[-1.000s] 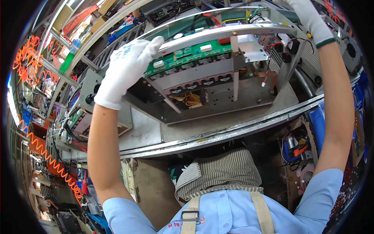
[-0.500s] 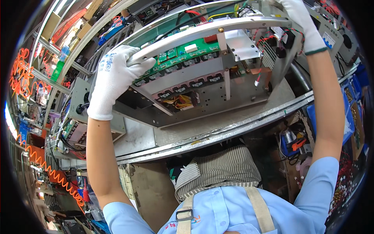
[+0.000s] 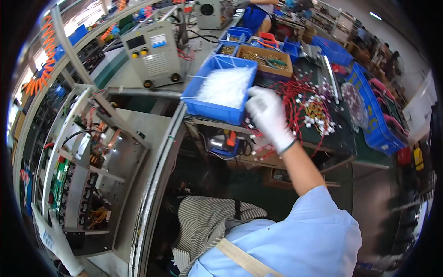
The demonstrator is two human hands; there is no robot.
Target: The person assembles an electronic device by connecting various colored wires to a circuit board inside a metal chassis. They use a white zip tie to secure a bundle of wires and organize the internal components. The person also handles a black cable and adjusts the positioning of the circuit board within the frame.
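Note:
At the lower left, my gloved left hand (image 3: 54, 240) is on the end of the silver metal frame (image 3: 47, 194) of an uncovered electrical machine, thumb and fingers on either side of the bar. Inside that machine are a green circuit board (image 3: 60, 182), black parts and yellow wires (image 3: 98, 215). My gloved right hand (image 3: 267, 115) hangs at the right rim of a blue bin (image 3: 214, 112); it is blurred, and whether its fingers hold anything does not show. A heap of thin white strips, looking like cable ties (image 3: 225, 87), fills the bin.
Red wires with white connectors (image 3: 318, 113) lie right of my right hand. A cardboard box of small metal parts (image 3: 267, 60) stands behind. A grey boxed machine (image 3: 154, 55) is at the back left, a blue crate (image 3: 376, 115) at the right. The bench's metal edge (image 3: 154, 184) runs between.
My view has turned to the right. My right hand has left the machine's frame and moved over to the blue bin. The left hand stays at the frame.

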